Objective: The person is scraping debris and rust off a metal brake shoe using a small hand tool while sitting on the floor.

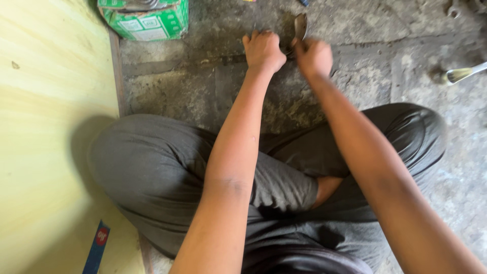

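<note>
Two bare hands meet near the top centre of the head view, reaching forward from a person who sits cross-legged on a stained concrete floor [355,76] in grey trousers. The left hand [264,50] is closed into a fist, knuckles up, and seems to press down on a dark flat metal piece [300,25] whose rounded end sticks up between the two hands. The right hand [314,57] is also curled closed just beside it, touching or gripping the same piece; motion blur hides exactly how its fingers sit. Both arms stretch straight out, probably to steady the part against the floor. A long dark bar or groove [218,60] runs left from the hands. At upper left stands a green and white cardboard box [147,20]. A pale yellow board [45,142] fills the left side. At the right edge lies a shiny metal tool [464,73].
</note>
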